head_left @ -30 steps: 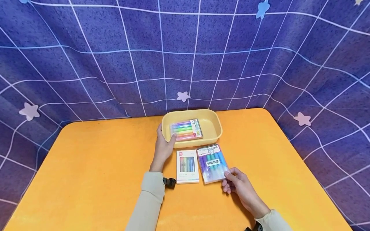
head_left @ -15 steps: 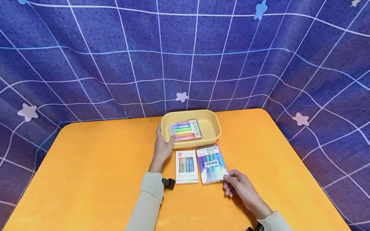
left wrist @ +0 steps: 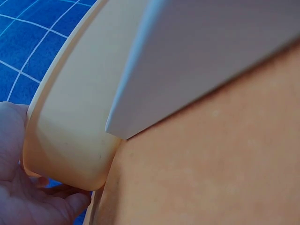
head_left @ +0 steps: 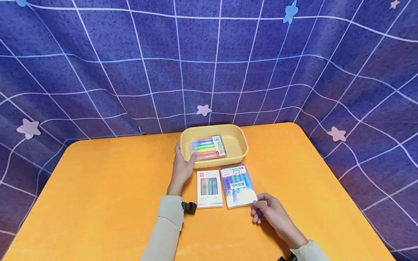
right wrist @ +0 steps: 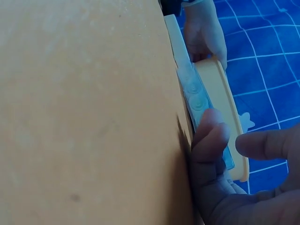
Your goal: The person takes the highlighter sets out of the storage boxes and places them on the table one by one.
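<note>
My left hand [head_left: 182,169] grips the left end of a yellow plastic bin [head_left: 237,146], thumb over the near rim and fingers round the outside. Inside the bin, toward its left, lies a clear pack of rainbow-coloured pens [head_left: 206,148]. My right hand [head_left: 270,212] pinches the near right corner of a pack of purple, teal and blue marker pens [head_left: 236,181] in front of the bin. In the right wrist view, that pack's edge [right wrist: 199,101] shows beyond the curled fingers and thumb. A white pen box [head_left: 209,202] with a window lies flat to its left.
The orange table [head_left: 114,188] reaches to a blue-purple curtain [head_left: 147,79] with white grid lines and stars, close behind the bin. In the left wrist view, the white box's side [left wrist: 201,61] partly covers the bin wall.
The whole head view shifts slightly left. Both hands keep their places at the bin and the marker pack, while the white glare across the pack's lower part has grown.
</note>
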Demonstrator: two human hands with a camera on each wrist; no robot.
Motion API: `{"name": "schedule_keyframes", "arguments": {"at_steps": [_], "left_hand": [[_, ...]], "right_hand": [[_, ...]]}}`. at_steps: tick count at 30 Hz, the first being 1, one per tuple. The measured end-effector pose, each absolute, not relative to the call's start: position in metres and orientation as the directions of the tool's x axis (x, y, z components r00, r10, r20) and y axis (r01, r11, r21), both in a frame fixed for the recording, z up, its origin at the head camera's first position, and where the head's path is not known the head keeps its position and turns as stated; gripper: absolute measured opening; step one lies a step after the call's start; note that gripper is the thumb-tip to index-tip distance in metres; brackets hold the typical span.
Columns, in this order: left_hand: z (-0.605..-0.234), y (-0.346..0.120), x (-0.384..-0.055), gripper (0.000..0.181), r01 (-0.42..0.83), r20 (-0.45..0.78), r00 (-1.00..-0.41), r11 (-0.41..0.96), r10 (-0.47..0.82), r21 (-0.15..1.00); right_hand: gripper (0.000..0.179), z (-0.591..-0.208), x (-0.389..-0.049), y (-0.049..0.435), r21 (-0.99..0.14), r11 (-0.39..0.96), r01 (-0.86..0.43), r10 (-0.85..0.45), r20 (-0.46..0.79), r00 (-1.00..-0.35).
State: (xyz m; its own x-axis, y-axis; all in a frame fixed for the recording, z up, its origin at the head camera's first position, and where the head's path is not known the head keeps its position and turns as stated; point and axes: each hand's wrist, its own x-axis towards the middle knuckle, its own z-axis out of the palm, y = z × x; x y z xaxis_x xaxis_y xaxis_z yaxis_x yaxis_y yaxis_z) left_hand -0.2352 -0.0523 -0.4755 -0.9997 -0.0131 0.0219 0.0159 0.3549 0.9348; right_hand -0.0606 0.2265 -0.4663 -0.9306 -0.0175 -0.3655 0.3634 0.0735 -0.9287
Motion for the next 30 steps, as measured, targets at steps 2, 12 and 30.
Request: {"name": "schedule_keyframes", "arguments": {"at_steps": [2,12,30], "left_hand": [[-0.477,-0.054,-0.235,0.085,0.018,0.026,-1.000,0.356,-0.016,0.934],[-0.479,-0.057,-0.237,0.084,0.054,0.067,-0.997,0.348,-0.026,0.936],[-0.481,-0.052,-0.238,0.084,0.036,0.046,-0.999,0.354,-0.020,0.934]], "right_hand": [[0.026,-0.467,-0.060,0.225,-0.928,0.081,0.363,-0.017,-0.365,-0.931],[0.029,-0.464,-0.059,0.224,-0.921,0.105,0.375,0.006,-0.377,-0.926],[0.035,-0.447,-0.071,0.238,-0.892,0.264,0.367,0.100,-0.353,-0.930]]}}
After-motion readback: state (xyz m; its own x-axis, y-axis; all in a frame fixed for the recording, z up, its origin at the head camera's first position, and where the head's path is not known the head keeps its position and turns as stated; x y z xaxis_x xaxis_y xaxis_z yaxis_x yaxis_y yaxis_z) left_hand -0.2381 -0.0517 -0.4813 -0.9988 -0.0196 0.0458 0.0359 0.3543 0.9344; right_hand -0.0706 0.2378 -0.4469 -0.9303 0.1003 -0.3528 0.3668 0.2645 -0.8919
